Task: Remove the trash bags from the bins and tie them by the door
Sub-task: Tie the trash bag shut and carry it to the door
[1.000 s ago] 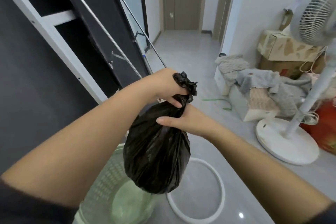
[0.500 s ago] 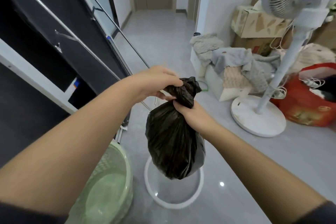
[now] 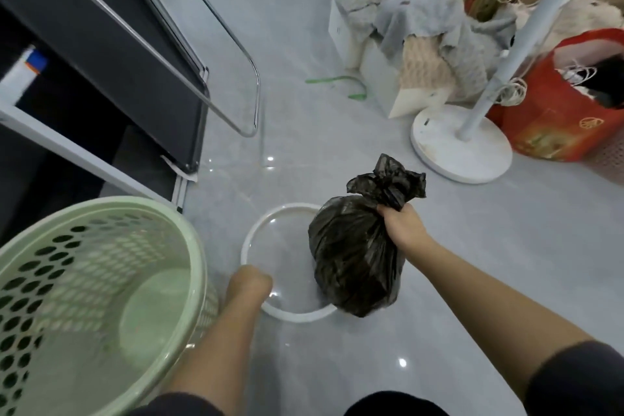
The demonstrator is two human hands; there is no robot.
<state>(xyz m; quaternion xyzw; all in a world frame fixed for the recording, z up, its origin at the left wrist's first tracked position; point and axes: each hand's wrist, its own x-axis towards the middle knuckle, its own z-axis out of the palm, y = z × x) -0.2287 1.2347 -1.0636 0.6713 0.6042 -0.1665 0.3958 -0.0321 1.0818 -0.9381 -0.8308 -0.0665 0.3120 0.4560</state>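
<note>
A full black trash bag with a knotted top hangs just above the grey floor, and my right hand grips its neck right under the knot. My left hand is off the bag and low, at the near edge of a white ring that lies on the floor; its fingers point down and are blurred. The bag's bottom overlaps the right side of the ring. A pale green perforated bin stands at the lower left with no bag inside it.
A white fan base and its pole stand to the right, with a red bag behind. White boxes draped with clothes sit at the back right. A chrome rack frame and dark panels line the left side.
My left hand has let go of the bag's top and dropped toward the white ring. My right hand alone holds the bag, now lower. The view has tilted down to the floor.
</note>
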